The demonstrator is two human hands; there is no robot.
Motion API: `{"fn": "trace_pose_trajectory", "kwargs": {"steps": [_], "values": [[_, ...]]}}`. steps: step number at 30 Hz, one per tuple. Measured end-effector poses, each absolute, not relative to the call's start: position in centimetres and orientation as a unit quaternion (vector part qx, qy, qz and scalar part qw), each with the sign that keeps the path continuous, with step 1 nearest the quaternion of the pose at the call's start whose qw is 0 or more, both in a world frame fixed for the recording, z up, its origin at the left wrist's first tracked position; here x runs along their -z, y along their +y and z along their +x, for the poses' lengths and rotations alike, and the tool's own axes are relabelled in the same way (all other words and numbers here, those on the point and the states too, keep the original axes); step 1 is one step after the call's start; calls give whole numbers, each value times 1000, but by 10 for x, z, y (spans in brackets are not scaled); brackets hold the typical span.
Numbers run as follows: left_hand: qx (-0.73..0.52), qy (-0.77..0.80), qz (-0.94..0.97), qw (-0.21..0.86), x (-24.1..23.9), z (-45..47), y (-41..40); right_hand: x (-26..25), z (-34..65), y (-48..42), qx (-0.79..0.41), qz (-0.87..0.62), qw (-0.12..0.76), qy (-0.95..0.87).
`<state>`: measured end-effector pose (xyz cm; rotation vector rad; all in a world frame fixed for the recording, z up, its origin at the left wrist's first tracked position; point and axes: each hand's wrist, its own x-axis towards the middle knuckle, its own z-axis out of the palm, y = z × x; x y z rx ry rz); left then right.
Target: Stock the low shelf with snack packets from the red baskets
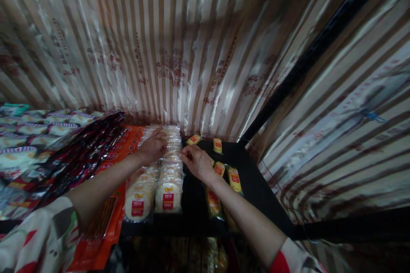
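Two rows of clear packets of pale round crackers (168,179) with red labels lie on a black shelf (256,187). My left hand (153,146) rests flat on the far end of the left row, fingers stretched out. My right hand (196,161) is at the right edge of the right row, fingers curled and pinched against a packet's edge. Small yellow snack packets (234,179) lie scattered on the shelf just right of that hand, and my right forearm passes over some of them.
Orange packets (125,147) lie left of the crackers, with dark red shiny packets (80,153) and striped white packets (35,130) further left. A striped shiny foil sheet (179,42) forms the back and right walls. More goods show dimly below the shelf's front edge.
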<state>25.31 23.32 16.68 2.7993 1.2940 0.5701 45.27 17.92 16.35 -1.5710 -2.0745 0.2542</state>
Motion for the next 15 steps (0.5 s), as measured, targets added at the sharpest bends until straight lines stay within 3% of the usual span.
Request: {"fn": "trace_pose_trajectory", "kwargs": {"steps": [7, 15], "values": [[-189, 405, 895, 15, -164, 252, 235, -157, 453, 179, -176, -568, 221, -773], [-245, 385, 887, 66, -158, 245, 234, -155, 450, 183, -116, -620, 233, -740]]}}
